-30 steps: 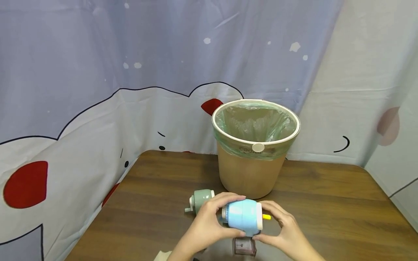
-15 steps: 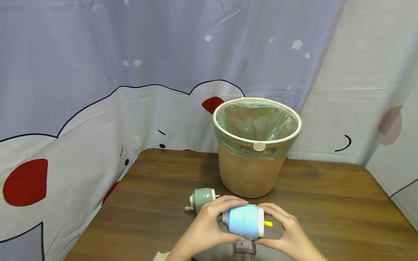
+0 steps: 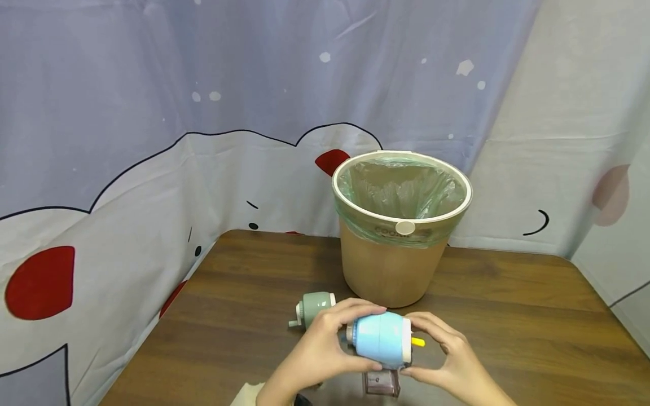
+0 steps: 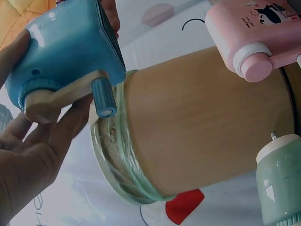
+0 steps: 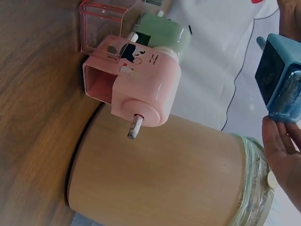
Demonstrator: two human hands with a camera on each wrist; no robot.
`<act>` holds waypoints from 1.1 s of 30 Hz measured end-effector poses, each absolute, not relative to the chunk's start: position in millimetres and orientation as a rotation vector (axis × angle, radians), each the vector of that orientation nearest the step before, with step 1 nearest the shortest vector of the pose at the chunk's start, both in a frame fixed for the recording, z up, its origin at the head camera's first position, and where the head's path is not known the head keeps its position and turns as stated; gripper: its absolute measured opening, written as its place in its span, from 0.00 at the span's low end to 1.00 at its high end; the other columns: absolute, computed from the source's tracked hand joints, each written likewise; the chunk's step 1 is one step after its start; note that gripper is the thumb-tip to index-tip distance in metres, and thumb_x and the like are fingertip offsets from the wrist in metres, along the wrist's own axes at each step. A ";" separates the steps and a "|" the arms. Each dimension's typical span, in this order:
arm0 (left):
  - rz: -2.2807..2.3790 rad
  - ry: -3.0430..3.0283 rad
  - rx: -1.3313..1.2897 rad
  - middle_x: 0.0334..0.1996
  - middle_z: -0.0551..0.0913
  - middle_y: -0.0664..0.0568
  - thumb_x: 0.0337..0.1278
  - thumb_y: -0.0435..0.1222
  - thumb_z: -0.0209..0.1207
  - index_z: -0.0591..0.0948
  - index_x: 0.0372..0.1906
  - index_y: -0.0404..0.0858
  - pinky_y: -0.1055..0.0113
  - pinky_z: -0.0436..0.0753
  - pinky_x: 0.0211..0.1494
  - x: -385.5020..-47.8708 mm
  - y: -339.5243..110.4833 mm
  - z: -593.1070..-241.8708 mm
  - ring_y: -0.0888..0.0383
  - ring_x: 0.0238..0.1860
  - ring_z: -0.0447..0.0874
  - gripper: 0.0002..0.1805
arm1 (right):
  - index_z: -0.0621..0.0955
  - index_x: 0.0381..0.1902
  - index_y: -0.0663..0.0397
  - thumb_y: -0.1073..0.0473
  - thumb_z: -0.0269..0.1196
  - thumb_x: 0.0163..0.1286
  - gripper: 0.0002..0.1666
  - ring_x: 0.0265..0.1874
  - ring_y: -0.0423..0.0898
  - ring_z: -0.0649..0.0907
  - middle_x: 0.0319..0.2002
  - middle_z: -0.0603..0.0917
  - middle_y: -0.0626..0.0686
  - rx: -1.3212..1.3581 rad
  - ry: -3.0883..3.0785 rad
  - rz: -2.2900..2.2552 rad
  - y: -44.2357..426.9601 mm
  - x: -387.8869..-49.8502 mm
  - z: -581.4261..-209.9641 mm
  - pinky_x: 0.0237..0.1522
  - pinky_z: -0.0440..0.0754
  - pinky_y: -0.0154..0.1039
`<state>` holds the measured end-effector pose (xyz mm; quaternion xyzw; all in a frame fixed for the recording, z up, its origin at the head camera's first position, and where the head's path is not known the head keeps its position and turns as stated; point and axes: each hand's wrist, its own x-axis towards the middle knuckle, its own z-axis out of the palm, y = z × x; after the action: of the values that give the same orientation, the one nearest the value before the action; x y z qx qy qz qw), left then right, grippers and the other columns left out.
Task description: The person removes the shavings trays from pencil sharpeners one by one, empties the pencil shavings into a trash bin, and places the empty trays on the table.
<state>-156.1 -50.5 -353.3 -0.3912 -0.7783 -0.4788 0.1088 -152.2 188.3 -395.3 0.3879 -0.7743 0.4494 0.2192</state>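
Observation:
A blue crank pencil sharpener [image 3: 382, 338] with a white end hangs above the table. My left hand [image 3: 330, 347] grips its body, fingers over the top and thumb below. My right hand [image 3: 447, 361] holds the white end between fingers and thumb. A yellow stick [image 3: 418, 342], perhaps a pencil, pokes out there. On the opposite end, the crank [image 4: 77, 92] shows in the left wrist view. Below lies a clear pinkish box [image 3: 381, 383]. Near the left hand lies a green sharpener [image 3: 315, 307]. A pink sharpener [image 5: 146, 80] shows in both wrist views.
Behind the hands, a tan bin [image 3: 391, 270] lined with a green bag stands on the wooden table [image 3: 244, 293]. A patterned curtain [image 3: 244, 84] hangs along the back and sides. The pink sharpener has an open slot [image 5: 99, 85].
The blue sharpener has dipped and risen slightly, shifting a little right with both hands. The grip looks the same. The head view has shifted slightly.

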 end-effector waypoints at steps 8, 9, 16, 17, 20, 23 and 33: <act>-1.473 -2.348 -1.036 0.53 0.79 0.56 0.33 0.35 0.76 0.77 0.57 0.45 0.67 0.78 0.54 -155.9 -50.5 -354.4 0.60 0.51 0.78 0.36 | 0.74 0.55 0.66 0.72 0.77 0.33 0.45 0.55 0.31 0.75 0.55 0.76 0.44 1.063 -2.094 1.261 189.5 -156.7 -395.2 0.56 0.70 0.21; -1.475 -2.351 -1.035 0.53 0.79 0.56 0.32 0.35 0.76 0.77 0.57 0.46 0.67 0.78 0.54 -155.8 -50.5 -354.6 0.60 0.52 0.79 0.37 | 0.75 0.55 0.65 0.72 0.77 0.34 0.45 0.55 0.31 0.75 0.55 0.76 0.42 1.053 -2.115 1.258 189.9 -156.2 -394.7 0.56 0.70 0.21; -1.456 -2.361 -1.028 0.54 0.79 0.56 0.31 0.34 0.76 0.77 0.57 0.46 0.67 0.78 0.54 -156.2 -51.5 -357.1 0.60 0.52 0.79 0.38 | 0.75 0.55 0.62 0.70 0.77 0.37 0.42 0.54 0.31 0.76 0.54 0.77 0.43 0.982 -2.219 1.216 192.5 -152.0 -393.4 0.55 0.71 0.21; -1.449 -2.362 -1.026 0.54 0.79 0.56 0.30 0.34 0.76 0.77 0.57 0.46 0.67 0.78 0.54 -156.3 -51.8 -357.5 0.60 0.52 0.78 0.38 | 0.75 0.55 0.63 0.71 0.76 0.37 0.42 0.54 0.30 0.76 0.53 0.77 0.45 0.990 -2.212 1.209 193.1 -152.1 -393.8 0.55 0.71 0.21; -1.433 -2.366 -1.015 0.53 0.79 0.57 0.29 0.34 0.77 0.77 0.57 0.47 0.67 0.78 0.54 -156.4 -52.7 -358.3 0.60 0.52 0.78 0.39 | 0.75 0.55 0.66 0.72 0.76 0.36 0.42 0.54 0.29 0.75 0.50 0.79 0.52 1.014 -2.195 1.201 195.1 -152.8 -394.5 0.54 0.72 0.21; -1.423 -2.374 -1.001 0.53 0.79 0.57 0.28 0.34 0.77 0.77 0.57 0.48 0.67 0.78 0.54 -156.4 -53.2 -359.1 0.60 0.52 0.78 0.39 | 0.75 0.55 0.67 0.73 0.76 0.36 0.42 0.54 0.29 0.75 0.48 0.79 0.55 1.032 -2.182 1.206 197.4 -153.6 -396.5 0.53 0.73 0.22; -1.413 -2.371 -0.976 0.53 0.80 0.57 0.27 0.34 0.77 0.77 0.57 0.48 0.67 0.78 0.54 -157.1 -53.6 -363.2 0.60 0.52 0.79 0.40 | 0.74 0.56 0.69 0.74 0.76 0.36 0.43 0.52 0.29 0.78 0.53 0.76 0.43 1.048 -2.181 1.195 206.3 -152.1 -397.6 0.51 0.76 0.24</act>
<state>-157.1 -53.6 -363.2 -0.3314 -0.8053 -0.4799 0.1066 -152.1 206.3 -397.6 0.3790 -0.7883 0.4321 0.2196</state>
